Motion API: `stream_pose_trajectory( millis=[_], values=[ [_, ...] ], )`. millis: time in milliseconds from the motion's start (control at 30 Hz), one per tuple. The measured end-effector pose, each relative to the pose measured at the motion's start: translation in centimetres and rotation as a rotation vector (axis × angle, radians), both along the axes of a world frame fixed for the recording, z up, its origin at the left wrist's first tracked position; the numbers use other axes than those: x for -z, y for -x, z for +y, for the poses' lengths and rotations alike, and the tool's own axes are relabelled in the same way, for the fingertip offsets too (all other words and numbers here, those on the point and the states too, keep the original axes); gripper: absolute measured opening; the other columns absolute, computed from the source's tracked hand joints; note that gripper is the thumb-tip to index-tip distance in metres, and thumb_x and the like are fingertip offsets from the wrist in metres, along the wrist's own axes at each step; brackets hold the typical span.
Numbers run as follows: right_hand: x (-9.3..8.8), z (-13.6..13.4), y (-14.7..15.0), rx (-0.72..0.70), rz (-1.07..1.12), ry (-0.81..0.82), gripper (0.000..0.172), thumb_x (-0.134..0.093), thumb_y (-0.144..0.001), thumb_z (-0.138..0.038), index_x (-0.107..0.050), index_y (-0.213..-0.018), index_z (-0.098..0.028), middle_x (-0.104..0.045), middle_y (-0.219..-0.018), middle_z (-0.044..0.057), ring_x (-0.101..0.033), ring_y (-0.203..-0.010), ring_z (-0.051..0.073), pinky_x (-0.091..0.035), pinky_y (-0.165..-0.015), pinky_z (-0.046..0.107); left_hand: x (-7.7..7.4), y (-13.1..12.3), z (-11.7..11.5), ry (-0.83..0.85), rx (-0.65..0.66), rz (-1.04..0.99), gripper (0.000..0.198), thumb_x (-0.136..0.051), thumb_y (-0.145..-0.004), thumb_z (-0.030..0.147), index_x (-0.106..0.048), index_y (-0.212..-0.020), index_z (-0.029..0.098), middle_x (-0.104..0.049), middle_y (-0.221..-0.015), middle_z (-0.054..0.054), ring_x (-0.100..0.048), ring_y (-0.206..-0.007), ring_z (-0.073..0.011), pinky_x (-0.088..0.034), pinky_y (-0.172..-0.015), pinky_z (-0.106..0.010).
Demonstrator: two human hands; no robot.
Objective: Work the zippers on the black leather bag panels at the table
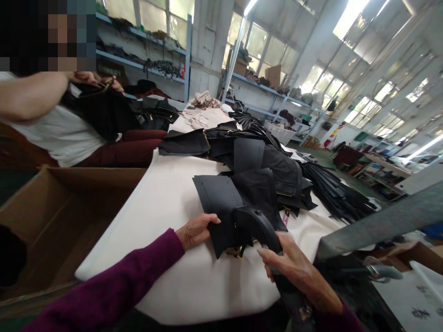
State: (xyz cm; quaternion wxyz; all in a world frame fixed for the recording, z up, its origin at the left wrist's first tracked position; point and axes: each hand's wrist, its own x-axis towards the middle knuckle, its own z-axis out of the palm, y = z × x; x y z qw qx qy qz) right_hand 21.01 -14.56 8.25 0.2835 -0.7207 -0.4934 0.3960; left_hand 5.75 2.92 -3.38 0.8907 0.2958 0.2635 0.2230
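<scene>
Left hand (198, 231) is pinching a black panel (218, 196), right hand (292, 262) is gripping a curved black tool (259, 222)
Over the pale table (166, 281), the panel is slanting lengthwise away and leftward between the hands, left one nearer, the tool's head overlapping its right side in view

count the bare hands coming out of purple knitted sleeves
2: the bare left hand holds a flat black leather-like panel above the white table; the bare right hand grips a curved black plastic-looking tool.
</scene>
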Motion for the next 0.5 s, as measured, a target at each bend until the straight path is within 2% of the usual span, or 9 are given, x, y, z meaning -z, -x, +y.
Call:
stream_pose_trajectory(
  millis=[100,233,367,500],
  values=[
    [-0.9,-0.5,-0.7,0.006,-0.018,-0.033,0.023,-0.048,-0.087,-0.041,-0.046,-0.078,-0.02,-0.053,-0.056,-0.006,-0.051,-0.05,0.012,-0.041,-0.045,0.021,-0.1,-0.1,0.0,0.01,-0.016,-0.037,0.023,-0.05,-0.059,0.002,-0.064,-0.077,0.008,-0.069,-0.075,-0.009,-0.065,-0.074,-0.0186,-0.051,-0.079,-0.03],
    [-1.5,-3.0,-1.3,0.018,-0.087,-0.014,0.021,-0.051,-0.085,-0.038,-0.049,-0.075,-0.02,-0.052,-0.053,-0.006,-0.053,-0.049,0.013,-0.042,-0.049,0.023,0.0,-0.2,0.4,0.018,-0.055,-0.043,0.027,-0.051,-0.058,0.001,-0.063,-0.081,0.009,-0.07,-0.078,-0.008,-0.066,-0.075,-0.0185,-0.052,-0.079,-0.03],
    [0.1,-4.1,-0.8,-0.023,-0.055,0.041,0.015,-0.052,-0.085,-0.033,-0.051,-0.091,-0.019,-0.054,-0.054,-0.007,-0.054,-0.049,0.012,-0.043,-0.05,0.022,0.2,-0.3,0.5,0.002,-0.049,-0.014,0.024,-0.05,-0.058,0.002,-0.063,-0.077,0.009,-0.07,-0.074,-0.008,-0.066,-0.072,-0.0187,-0.053,-0.077,-0.03],
    [1.4,-2.0,-0.5,-0.028,-0.031,0.0,0.014,-0.053,-0.085,-0.032,-0.049,-0.085,-0.019,-0.052,-0.053,-0.007,-0.053,-0.048,0.012,-0.043,-0.046,0.021,0.4,-0.3,0.3,-0.016,0.014,0.002,0.018,-0.05,-0.058,0.003,-0.063,-0.069,0.008,-0.069,-0.068,-0.009,-0.067,-0.072,-0.0202,-0.053,-0.076,-0.03]
  ],
)
